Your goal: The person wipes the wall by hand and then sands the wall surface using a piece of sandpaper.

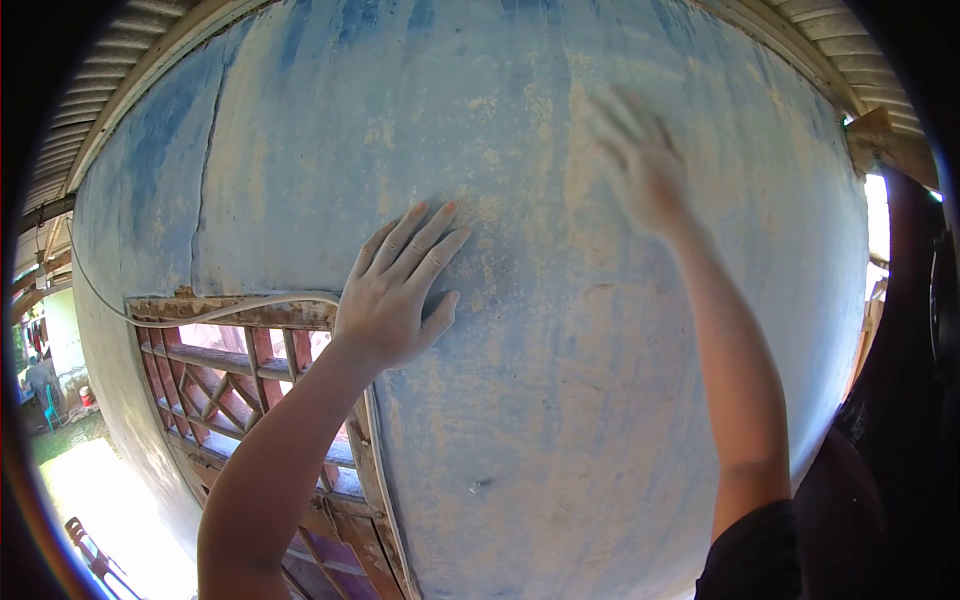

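Observation:
A worn blue wall [560,400] with patchy, peeling paint fills the view. My left hand [400,290] lies flat against it, fingers spread and pointing up and to the right, just right of a window frame. My right hand [640,160] is higher up on the wall, blurred, fingers apart and holding nothing; whether it touches the surface is unclear. Both hands look dusty.
A wooden lattice window [250,390] sits at the lower left, with a thin white cable [200,312] running along its top edge. A vertical crack [205,170] runs down the wall above it. Corrugated roofing [110,60] overhangs. A sunlit yard [90,480] lies at far left.

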Demonstrator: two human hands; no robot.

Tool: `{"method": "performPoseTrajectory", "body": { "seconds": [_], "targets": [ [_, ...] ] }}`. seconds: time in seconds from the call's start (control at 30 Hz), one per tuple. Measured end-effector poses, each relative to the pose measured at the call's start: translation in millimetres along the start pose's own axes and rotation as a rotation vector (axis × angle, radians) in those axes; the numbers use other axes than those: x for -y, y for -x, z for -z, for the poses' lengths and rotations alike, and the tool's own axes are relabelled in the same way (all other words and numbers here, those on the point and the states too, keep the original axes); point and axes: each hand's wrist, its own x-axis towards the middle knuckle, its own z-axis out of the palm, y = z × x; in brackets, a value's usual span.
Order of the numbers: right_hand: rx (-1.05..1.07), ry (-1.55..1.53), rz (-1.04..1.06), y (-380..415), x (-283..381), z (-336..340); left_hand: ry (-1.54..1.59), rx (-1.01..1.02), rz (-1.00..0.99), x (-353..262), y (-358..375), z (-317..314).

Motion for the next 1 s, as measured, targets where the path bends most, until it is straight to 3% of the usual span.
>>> {"method": "performPoseTrajectory", "body": {
  "seconds": [0.13,0.2,0.33,0.4,0.47,0.6,0.7,0.83,0.93,1.0],
  "targets": [
    [0.006,-0.04,-0.229,-2.5,5.1,1.8,-0.002,-0.005,0.012,0.1,0.2,0.5],
    [-0.028,0.001,-0.057,7.6,27.0,-6.8,0.004,-0.01,0.015,0.8,0.1,1.3],
    [0.204,-0.119,0.137,65.0,106.2,36.0,0.016,-0.025,0.011,0.8,1.2,0.6],
    [0.27,-0.191,0.21,67.2,111.5,40.1,0.039,-0.032,0.013,1.5,0.8,0.9],
    [0.245,-0.076,0.174,48.2,95.5,33.3,0.029,-0.03,0.026,0.3,1.7,1.2],
    [0.034,-0.063,-0.141,-20.1,46.7,-4.9,0.036,-0.033,0.038,1.9,8.1,-0.9],
    [-0.008,0.012,-0.151,-33.9,67.9,-20.3,0.037,-0.009,-0.012,11.7,19.5,2.4],
    [0.206,-0.165,0.211,21.3,149.7,17.9,-0.01,0.055,-0.004,41.1,40.6,20.3],
    [0.337,-0.22,0.324,53.0,155.4,31.0,-0.016,0.1,0.034,53.7,48.2,29.6],
    [0.301,-0.137,0.288,36.1,135.7,26.2,-0.037,0.12,0.05,57.5,48.0,31.2]
  ]
}}
